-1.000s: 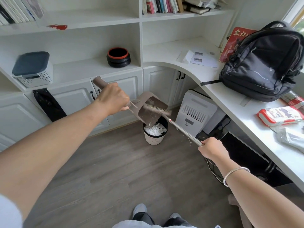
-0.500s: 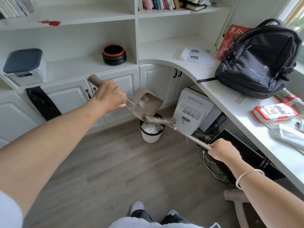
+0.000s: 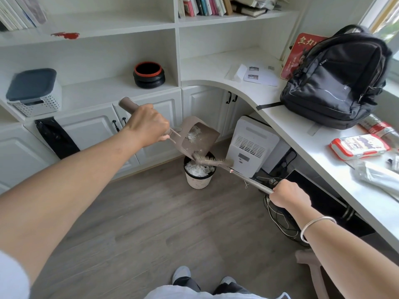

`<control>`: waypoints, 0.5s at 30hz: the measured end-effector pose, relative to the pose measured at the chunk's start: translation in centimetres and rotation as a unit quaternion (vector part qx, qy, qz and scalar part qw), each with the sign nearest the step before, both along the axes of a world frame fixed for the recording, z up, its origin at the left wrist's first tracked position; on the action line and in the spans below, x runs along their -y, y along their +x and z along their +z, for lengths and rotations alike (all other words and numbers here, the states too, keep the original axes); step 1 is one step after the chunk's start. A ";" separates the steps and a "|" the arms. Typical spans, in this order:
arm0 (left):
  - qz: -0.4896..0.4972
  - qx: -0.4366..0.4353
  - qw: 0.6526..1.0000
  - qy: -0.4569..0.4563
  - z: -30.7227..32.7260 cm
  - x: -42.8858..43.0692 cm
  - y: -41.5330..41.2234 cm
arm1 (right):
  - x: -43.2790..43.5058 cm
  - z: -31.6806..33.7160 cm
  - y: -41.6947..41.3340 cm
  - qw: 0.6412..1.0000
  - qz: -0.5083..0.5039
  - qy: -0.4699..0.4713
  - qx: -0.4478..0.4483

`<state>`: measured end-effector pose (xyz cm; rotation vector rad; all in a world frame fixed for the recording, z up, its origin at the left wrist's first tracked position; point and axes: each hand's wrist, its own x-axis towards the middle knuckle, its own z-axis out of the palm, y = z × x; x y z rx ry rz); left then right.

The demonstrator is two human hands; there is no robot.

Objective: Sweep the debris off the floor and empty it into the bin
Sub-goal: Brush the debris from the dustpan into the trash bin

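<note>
Dustpan (image 3: 197,137) tilted over bin (image 3: 199,179), white debris (image 3: 194,134) clinging inside; bin full of shreds. Left hand (image 3: 149,124) fisted on dustpan handle. Right hand (image 3: 288,194) fisted on brush (image 3: 213,161) shaft, bristles at pan's lower lip.

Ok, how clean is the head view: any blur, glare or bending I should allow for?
Head view: soft even daylight, no hard shadows; window top right is blown out; wide-angle bends the shelves and desk edge; the dustpan, brush and bin are sharp enough, backpack slightly smeared.
</note>
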<state>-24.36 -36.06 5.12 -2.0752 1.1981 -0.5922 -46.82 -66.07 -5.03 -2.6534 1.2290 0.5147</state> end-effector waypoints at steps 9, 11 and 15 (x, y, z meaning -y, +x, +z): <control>0.022 -0.004 1.000 -0.001 0.9 1.1 -0.5 | 1.1 0.8 -1.0 1.000 0.009 -0.013 -0.006; 0.024 0.011 1.000 0.007 1.1 1.1 -0.5 | 1.3 0.9 -1.1 1.000 0.010 -0.015 -0.006; 0.042 0.023 0.999 0.002 1.8 0.7 -0.8 | 1.8 1.1 -1.1 1.000 0.011 -0.012 -0.003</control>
